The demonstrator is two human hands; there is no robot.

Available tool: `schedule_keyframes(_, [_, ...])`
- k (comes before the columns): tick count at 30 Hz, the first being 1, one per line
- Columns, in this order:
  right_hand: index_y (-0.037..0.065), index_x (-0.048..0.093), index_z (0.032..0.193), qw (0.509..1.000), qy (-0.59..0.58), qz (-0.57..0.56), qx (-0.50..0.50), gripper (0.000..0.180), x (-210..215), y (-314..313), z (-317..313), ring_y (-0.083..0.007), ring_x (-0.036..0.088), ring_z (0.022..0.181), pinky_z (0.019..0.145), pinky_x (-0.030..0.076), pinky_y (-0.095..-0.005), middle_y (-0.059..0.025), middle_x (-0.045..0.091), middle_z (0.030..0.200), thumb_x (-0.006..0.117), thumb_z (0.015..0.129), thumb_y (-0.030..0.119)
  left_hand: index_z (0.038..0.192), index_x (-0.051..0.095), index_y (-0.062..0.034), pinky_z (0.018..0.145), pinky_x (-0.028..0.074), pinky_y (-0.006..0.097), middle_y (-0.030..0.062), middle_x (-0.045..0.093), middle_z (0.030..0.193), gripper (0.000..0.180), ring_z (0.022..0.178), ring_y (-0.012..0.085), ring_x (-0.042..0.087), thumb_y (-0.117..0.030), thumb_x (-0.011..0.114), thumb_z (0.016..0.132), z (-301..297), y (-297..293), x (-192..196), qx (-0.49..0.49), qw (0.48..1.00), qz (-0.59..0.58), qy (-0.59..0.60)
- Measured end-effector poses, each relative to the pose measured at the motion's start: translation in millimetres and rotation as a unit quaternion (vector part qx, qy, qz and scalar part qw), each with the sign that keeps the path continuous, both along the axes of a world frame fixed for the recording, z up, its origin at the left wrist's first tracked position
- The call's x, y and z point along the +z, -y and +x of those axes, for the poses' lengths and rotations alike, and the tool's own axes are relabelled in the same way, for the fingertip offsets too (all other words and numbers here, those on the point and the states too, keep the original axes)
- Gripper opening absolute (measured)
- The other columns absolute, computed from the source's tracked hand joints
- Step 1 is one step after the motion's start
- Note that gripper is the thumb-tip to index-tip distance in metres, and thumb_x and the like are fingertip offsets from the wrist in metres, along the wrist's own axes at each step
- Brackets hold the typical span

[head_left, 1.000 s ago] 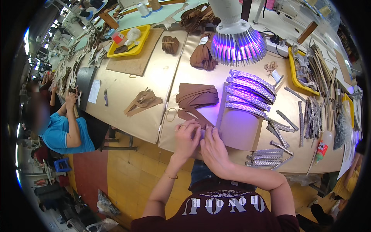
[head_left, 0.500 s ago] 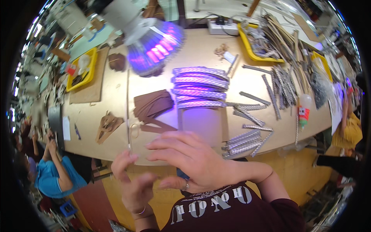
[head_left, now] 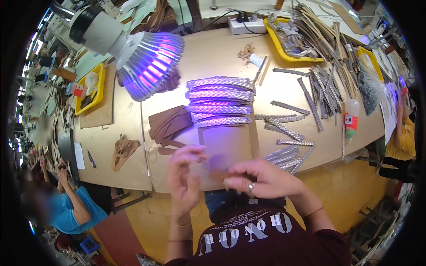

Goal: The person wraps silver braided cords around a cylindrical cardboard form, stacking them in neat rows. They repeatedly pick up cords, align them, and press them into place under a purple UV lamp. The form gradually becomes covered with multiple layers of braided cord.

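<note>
The left hand (head_left: 184,175) is raised over the near edge of the tabletop (head_left: 222,48), fingers loosely curled and partly spread, thumb toward the right hand; whether it grips anything is hard to tell because of motion blur. The right hand (head_left: 262,179), with a ring on one finger, pinches a brown strip (head_left: 218,175) at its right end, and the strip reaches left toward the left hand.

Beyond the hands lies a pale board (head_left: 228,142), and past it a stack of braided strips (head_left: 219,101) glowing violet under the lamp (head_left: 148,62). Just left of that stack sits a pile of brown pieces (head_left: 171,124). To the right of the right hand a small bundle of braided strips (head_left: 286,157) lies at the edge, with more loose ones beyond.

Far beyond the right hand, a yellow tray (head_left: 290,44) holds grey strips and scraps; its contents blend into a heap of long strips spilling over it. Far left of the left hand, a second yellow tray (head_left: 91,88) holds a small bottle and a few bits too small to name. A glue bottle (head_left: 351,117) stands to the right.

A person in blue (head_left: 73,206) sits at lower left, partly cut off.
</note>
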State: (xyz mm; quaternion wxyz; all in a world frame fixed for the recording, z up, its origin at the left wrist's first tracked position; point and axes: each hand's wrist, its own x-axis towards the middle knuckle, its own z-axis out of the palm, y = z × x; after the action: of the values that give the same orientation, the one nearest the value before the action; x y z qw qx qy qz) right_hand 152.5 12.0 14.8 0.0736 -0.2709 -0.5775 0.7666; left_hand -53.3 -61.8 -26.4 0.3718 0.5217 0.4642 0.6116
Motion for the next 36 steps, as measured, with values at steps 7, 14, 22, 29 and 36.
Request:
schedule_keyframes(7, [0.001, 0.068, 0.088, 0.936, 0.13, 0.325, -0.045, 0.025, -4, -21, -18, -0.0274, 0.05, 0.053, 0.054, 0.041, -0.0353, -0.0161, 0.058, 0.064, 0.065, 0.094, 0.025, 0.114, 0.055, 0.0036, 0.07, 0.051, 0.02, 0.0076, 0.066, 0.09, 0.027, 0.077, 0.01, 0.063, 0.005, 0.066, 0.089, 17, -2, -12, 0.065, 0.96, -0.175, 0.207])
schedule_keyframes(14, [-0.004, 0.067, 0.082, 0.892, 0.282, 0.31, -0.17, 0.031, -10, -31, -10, -0.0122, 0.048, 0.054, 0.052, 0.039, -0.0321, -0.0067, 0.058, 0.059, 0.069, 0.092, 0.025, 0.101, 0.064, 0.0008, 0.07, 0.051, 0.023, 0.0066, 0.067, 0.089, 0.015, 0.076, 0.012, 0.063, 0.0, 0.07, 0.088, 17, -30, -35, 0.211, 0.968, -0.125, 0.047])
schedule_keyframes(22, [-0.003, 0.064, 0.087, 0.823, 0.305, 0.382, -0.29, 0.028, -31, -11, 1, -0.0195, 0.053, 0.056, 0.055, 0.043, -0.0321, -0.0102, 0.059, 0.066, 0.07, 0.091, 0.025, 0.095, 0.069, -0.002, 0.073, 0.051, 0.033, 0.0102, 0.063, 0.095, 0.017, 0.084, 0.022, 0.063, -0.005, 0.077, 0.08, -7, -4, -69, 0.278, 0.923, -0.085, -0.253])
schedule_keyframes(29, [0.005, 0.063, 0.084, 0.813, 0.206, 0.497, -0.223, 0.016, -10, -1, 2, -0.0188, 0.056, 0.062, 0.06, 0.043, -0.0337, -0.0058, 0.061, 0.074, 0.075, 0.084, 0.015, 0.095, 0.071, -0.0055, 0.076, 0.05, 0.038, 0.0089, 0.063, 0.096, 0.019, 0.087, 0.0271, 0.063, -0.01, 0.077, 0.077, -26, 29, -90, 0.199, 0.855, -0.098, -0.469])
schedule_keyframes(36, [0.012, 0.061, 0.082, 0.798, 0.063, 0.598, 0.034, 0.014, -3, 21, -37, -0.018, 0.055, 0.068, 0.064, 0.04, -0.0311, -0.0015, 0.056, 0.074, 0.07, 0.084, 0.022, 0.094, 0.07, -0.0084, 0.077, 0.044, 0.038, 0.0061, 0.063, 0.093, 0.014, 0.08, 0.0248, 0.061, -0.012, 0.073, 0.08, -24, 20, -82, 0.19, 0.83, -0.107, -0.513])
